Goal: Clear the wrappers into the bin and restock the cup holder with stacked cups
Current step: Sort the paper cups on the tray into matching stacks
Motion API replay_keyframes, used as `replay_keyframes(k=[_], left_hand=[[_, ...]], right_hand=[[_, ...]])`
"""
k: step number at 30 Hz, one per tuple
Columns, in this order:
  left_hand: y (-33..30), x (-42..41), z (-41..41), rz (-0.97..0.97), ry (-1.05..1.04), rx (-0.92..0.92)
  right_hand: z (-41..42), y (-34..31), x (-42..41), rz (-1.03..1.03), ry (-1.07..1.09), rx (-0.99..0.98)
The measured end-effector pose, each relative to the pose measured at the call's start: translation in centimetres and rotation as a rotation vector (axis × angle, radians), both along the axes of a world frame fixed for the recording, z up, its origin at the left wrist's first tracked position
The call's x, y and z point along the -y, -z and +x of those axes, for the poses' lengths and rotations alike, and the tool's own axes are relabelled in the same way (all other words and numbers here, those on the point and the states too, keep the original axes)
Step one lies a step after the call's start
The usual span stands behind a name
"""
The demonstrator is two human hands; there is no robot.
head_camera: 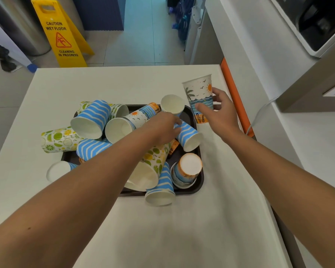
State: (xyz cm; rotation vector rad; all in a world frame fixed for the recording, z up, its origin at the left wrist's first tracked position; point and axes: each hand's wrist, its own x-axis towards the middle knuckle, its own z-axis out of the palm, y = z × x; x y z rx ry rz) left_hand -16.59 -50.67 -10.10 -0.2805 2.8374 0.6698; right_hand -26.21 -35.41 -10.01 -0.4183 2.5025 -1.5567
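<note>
On a white table, a dark tray holds a jumble of paper cups, most lying on their sides, some spilling over its edges. The right hand is wrapped around an upright beach-print cup, mouth up, at the tray's far right corner; whether its base rests on the table or is lifted cannot be told. The left hand reaches across the pile, fingers closing on a tipped blue-striped cup near the tray's right edge; the grip looks only partly formed. No wrappers, bin or cup holder are visible. The step appears to be gathering loose cups into a stack. To do it well, the left hand should probably pinch the striped cup near its rim, turn it mouth up, and slide it straight into the steadied cup without squeezing the paper wall. A yellow wet-floor sign stands beyond the table.
</note>
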Motion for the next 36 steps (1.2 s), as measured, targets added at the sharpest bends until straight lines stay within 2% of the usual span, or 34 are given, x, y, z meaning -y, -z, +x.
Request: replay_keyframes(k=[6, 13, 15, 17, 23, 30, 36], left_hand=[[-0.6, 2.5, 1.2, -0.011, -0.166, -0.093], [-1.3, 4.0, 2.9, -0.079, -0.22, -0.124], [-1.3, 4.2, 3.0, -0.099, -0.244, -0.13], [-1.1, 4.6, 2.9, -0.131, -0.267, -0.137], [-0.5, 5.3, 2.7, -0.263, -0.255, -0.054], [-0.5, 5.9, 1.5, -0.269, -0.3, 0.078], [-1.3, 6.3, 0.3, -0.277, -0.31, 0.18]], right_hand=[[2.7, -4.8, -1.7, -0.004, -0.075, -0.055], [6.9, -13.3, -5.0, 0.564, -0.455, -0.09], [8.3, -14.4, -4.8, 0.739, -0.558, -0.146], [9.4, -14.6, -4.3, 0.826, -0.597, -0.213], [11.5, -11.3, -2.8, 0.872, -0.592, -0.302], [11.9, -5.8, -3.3, 0.822, -0.593, -0.137], [10.8, -6.7, -3.9, 0.657, -0.577, 0.019]])
